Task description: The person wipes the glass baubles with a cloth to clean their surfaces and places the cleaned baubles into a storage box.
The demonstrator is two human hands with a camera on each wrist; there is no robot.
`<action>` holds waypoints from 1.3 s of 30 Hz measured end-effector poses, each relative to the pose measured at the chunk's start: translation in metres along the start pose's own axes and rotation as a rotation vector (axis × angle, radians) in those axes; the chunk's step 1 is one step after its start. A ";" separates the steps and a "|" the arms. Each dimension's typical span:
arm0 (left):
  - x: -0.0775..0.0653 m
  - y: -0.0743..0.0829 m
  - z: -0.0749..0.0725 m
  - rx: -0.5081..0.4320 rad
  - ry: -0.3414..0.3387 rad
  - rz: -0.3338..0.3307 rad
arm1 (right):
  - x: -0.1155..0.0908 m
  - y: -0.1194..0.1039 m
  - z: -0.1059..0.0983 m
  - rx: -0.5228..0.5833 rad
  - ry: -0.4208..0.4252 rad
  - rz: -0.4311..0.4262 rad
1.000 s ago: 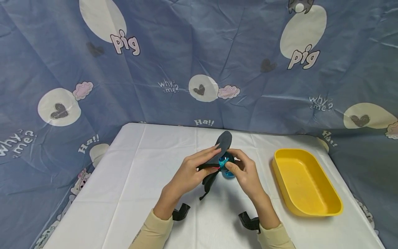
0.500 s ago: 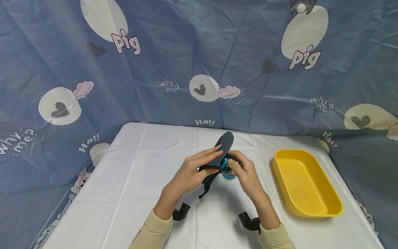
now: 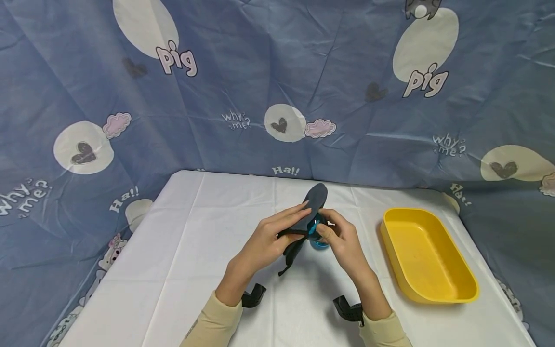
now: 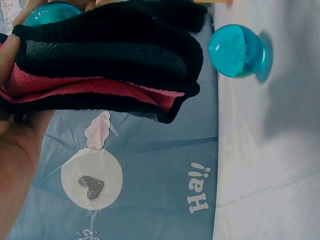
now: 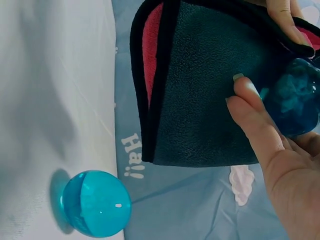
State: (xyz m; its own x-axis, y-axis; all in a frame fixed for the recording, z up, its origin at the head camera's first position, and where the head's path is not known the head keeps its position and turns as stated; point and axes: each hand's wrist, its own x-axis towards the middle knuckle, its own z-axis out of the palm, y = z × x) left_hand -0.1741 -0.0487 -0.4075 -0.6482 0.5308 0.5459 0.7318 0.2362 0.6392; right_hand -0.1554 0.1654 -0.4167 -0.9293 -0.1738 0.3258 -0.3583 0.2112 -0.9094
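My left hand (image 3: 265, 238) grips a dark grey fleece pouch (image 3: 316, 196) with black trim. Its pink-red lining (image 4: 55, 85) shows along the parted edge in the left wrist view. The fingers of my right hand (image 3: 344, 241) curl round a clear blue ball (image 5: 292, 97), held right at the pouch mouth and partly hidden by the fabric. A black strap end (image 3: 288, 260) dangles under the pouch. Below both hands, a second clear blue ball (image 5: 100, 204) stands on the table, mostly covered by the right hand in the head view.
To the right on the white-clothed table (image 3: 208, 250) stands a yellow plastic tub (image 3: 433, 258). Black mounts are worn at both wrists, the left mount (image 3: 253, 295) and the right mount (image 3: 348, 310). A blue printed curtain (image 3: 243, 77) hangs behind.
The right hand's thumb and the ball have turned slightly in against the pouch, and less red lining shows. The pouch has shifted a little to the right.
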 end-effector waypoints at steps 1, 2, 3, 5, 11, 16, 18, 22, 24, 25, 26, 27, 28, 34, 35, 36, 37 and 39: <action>0.000 0.000 0.000 0.000 0.002 -0.002 | 0.000 0.000 0.000 -0.003 -0.001 -0.007; 0.000 0.000 0.000 -0.001 0.003 -0.003 | 0.000 0.000 0.000 -0.008 0.001 -0.012; 0.000 0.000 0.000 -0.004 0.004 -0.003 | 0.000 0.000 0.000 -0.013 0.003 -0.017; 0.000 0.000 0.000 -0.010 0.006 -0.005 | 0.000 0.000 -0.001 -0.021 0.006 -0.027; 0.000 -0.001 0.000 -0.026 0.009 -0.008 | -0.001 -0.002 0.000 -0.021 0.016 -0.056; -0.001 -0.001 0.001 -0.046 0.013 -0.010 | -0.001 -0.004 0.001 -0.037 0.046 -0.074; -0.001 -0.001 0.001 -0.057 0.015 -0.012 | -0.001 -0.005 0.001 -0.044 0.061 -0.086; -0.001 -0.002 0.002 -0.067 0.018 -0.022 | -0.002 -0.006 0.002 -0.048 0.072 -0.117; -0.001 -0.002 0.002 -0.069 0.021 -0.025 | -0.002 -0.006 0.002 -0.055 0.072 -0.134; -0.001 -0.002 0.002 -0.071 0.021 -0.028 | -0.002 -0.006 0.002 -0.056 0.073 -0.139; -0.001 -0.002 0.003 -0.072 0.021 -0.031 | -0.002 -0.006 0.002 -0.059 0.075 -0.143; -0.001 -0.002 0.003 -0.073 0.021 -0.034 | -0.002 -0.006 0.002 -0.061 0.076 -0.146; -0.001 -0.002 0.003 -0.075 0.020 -0.038 | -0.002 -0.007 0.002 -0.062 0.076 -0.152; 0.000 -0.002 0.002 -0.093 0.010 -0.069 | -0.001 -0.010 0.002 -0.072 0.075 -0.179; 0.000 -0.002 0.002 -0.098 0.007 -0.075 | -0.002 -0.010 0.002 -0.077 0.075 -0.182; 0.000 -0.002 0.002 -0.101 0.005 -0.080 | -0.002 -0.010 0.002 -0.083 0.077 -0.186; 0.000 -0.002 0.001 -0.105 0.001 -0.086 | -0.002 -0.010 0.002 -0.090 0.078 -0.191; 0.000 -0.001 0.001 -0.107 -0.004 -0.095 | -0.002 -0.009 0.002 -0.104 0.082 -0.194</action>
State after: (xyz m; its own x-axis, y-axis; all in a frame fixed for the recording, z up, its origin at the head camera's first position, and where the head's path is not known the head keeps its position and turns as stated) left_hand -0.1746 -0.0482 -0.4088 -0.7124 0.5132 0.4786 0.6405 0.1970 0.7423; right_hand -0.1502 0.1621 -0.4098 -0.8445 -0.1435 0.5159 -0.5347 0.2800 -0.7973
